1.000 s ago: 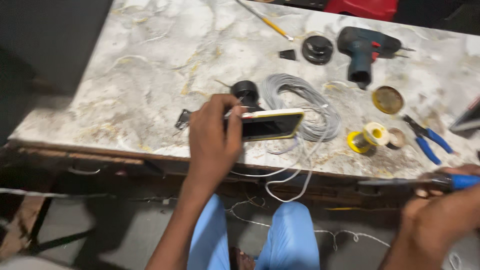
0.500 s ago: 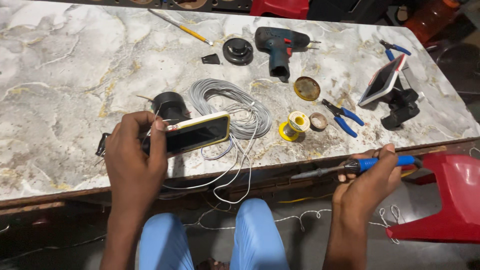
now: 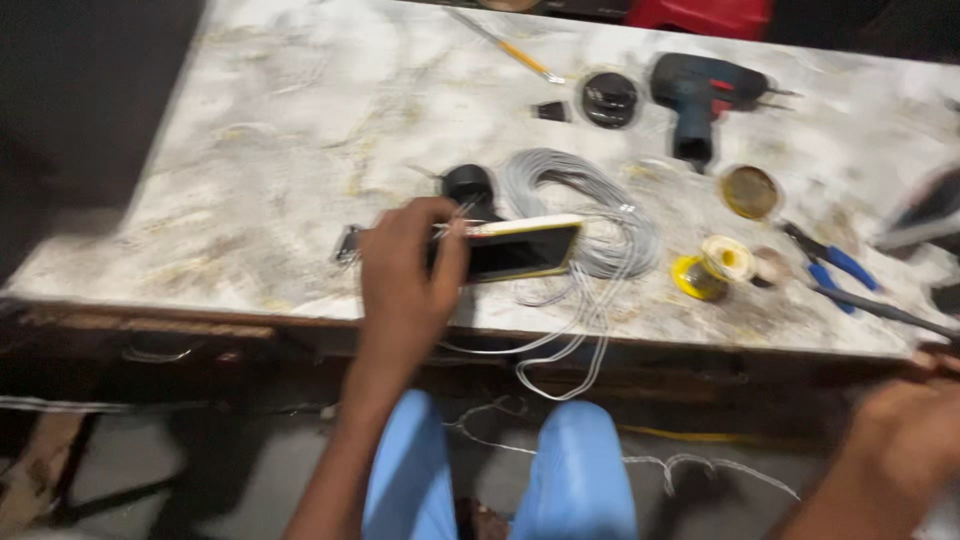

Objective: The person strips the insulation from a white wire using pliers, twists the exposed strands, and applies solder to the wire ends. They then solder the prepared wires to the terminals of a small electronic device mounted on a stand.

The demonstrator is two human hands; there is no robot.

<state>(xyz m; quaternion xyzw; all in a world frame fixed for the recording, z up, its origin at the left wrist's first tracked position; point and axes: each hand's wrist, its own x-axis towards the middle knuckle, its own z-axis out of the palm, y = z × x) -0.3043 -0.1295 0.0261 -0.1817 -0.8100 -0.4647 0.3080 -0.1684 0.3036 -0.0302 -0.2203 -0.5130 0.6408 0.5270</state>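
view swung left since earlier frame; right hand (image 3: 915, 440) now lower right, grip cannot tell. left hand (image 3: 408, 270) clasps phone (image 3: 520, 248) at centre, steadying it over wire coil (image 3: 590, 205) on marble table (image 3: 250, 150).

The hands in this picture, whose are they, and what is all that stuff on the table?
They belong to one person wearing a camera on the head, so you look down as that person does. The left hand holds a flat yellow-edged box with a dark face and some thin wires. The right hand is blurred at the corner; what it grips is unclear. On the marbled white table lie a coil of grey wire, a dark power drill, blue-handled pliers and a yellow tape roll.
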